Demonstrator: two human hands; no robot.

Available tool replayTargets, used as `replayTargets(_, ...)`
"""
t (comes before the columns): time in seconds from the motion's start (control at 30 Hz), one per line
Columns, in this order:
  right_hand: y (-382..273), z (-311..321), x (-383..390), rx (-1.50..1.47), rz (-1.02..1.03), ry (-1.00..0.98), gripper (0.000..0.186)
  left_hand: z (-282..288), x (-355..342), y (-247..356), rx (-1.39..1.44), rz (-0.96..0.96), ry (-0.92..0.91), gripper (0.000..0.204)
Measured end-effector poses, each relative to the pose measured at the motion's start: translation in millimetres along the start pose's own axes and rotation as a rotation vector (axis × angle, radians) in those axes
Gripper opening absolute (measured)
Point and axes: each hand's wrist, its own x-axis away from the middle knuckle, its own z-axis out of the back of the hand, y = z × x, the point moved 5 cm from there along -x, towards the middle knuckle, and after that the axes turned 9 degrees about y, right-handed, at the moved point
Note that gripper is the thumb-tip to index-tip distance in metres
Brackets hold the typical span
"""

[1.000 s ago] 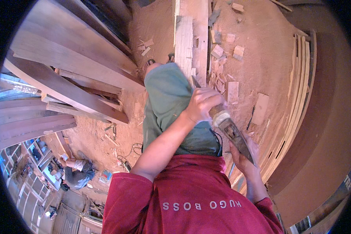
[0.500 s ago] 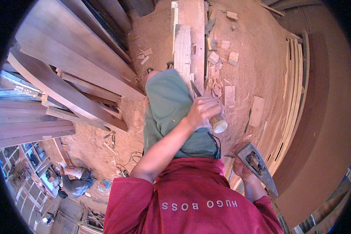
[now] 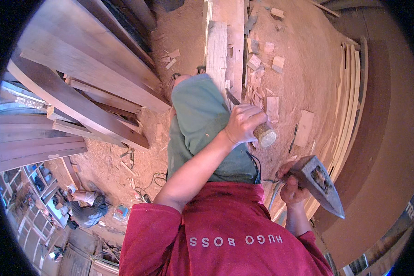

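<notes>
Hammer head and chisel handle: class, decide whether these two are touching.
Apart. The head view shows it: a strip of floor is plainly visible between the hammer head and the chisel handle.

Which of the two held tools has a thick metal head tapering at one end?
The grey, wedge-headed tool in the right hand. The wooden-handled chisel in the left hand shows only a narrow dark blade instead.

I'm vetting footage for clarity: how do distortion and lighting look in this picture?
In the head view, long planks at right bow with the round rim; the dusty floor is warmly lit, the far-left edge bluish; hammer and chisel look reasonably sharp.
</notes>
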Motion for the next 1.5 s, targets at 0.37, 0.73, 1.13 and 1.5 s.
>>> replayTargets(0.37, -11.4, 22.8, 6.8, 0.757, 0.078, -0.226, 0.022, 2.8, -4.7, -7.2, 0.04, 0.066, 0.029, 0.022)
replayTargets(0.73, -29.9, 7.3, -8.0, 0.552, 0.393, -0.018, 0.023, 5.4, -2.6, -1.6, -0.053, 0.098, 0.01, 0.021)
replayTargets(1.13, 25.3, 1.5, 9.3, 0.069, -0.14, 0.103, 0.029, 44.2, -67.0, -1.9, -0.174, 0.062, 0.452, 0.018)
replayTargets(1.5, 48.3, -4.5, 6.2, 0.092, -0.187, 0.043, 0.03, 30.8, -94.3, -45.7, 0.046, 0.447, 0.066, 0.021)
